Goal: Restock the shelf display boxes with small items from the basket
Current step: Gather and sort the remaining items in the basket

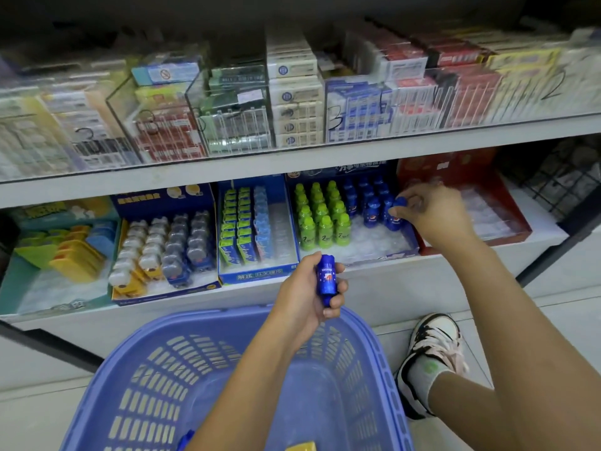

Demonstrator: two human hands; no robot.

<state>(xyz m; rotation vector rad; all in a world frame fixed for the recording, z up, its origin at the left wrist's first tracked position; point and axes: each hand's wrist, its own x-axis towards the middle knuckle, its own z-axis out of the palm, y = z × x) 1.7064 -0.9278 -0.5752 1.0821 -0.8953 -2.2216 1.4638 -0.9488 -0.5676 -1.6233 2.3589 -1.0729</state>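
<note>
Head, left grip (304, 296) clasps blue bottle (326, 277), right grip (434, 212) pinches shelved bottle (394, 218)

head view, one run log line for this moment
phase: restocking | right hand: pinching blue bottle in display box | left hand: holding second blue bottle by basket

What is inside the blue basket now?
A small blue item and a yellow one show at the bottom of the basket. The left forearm covers part of its floor.
</note>
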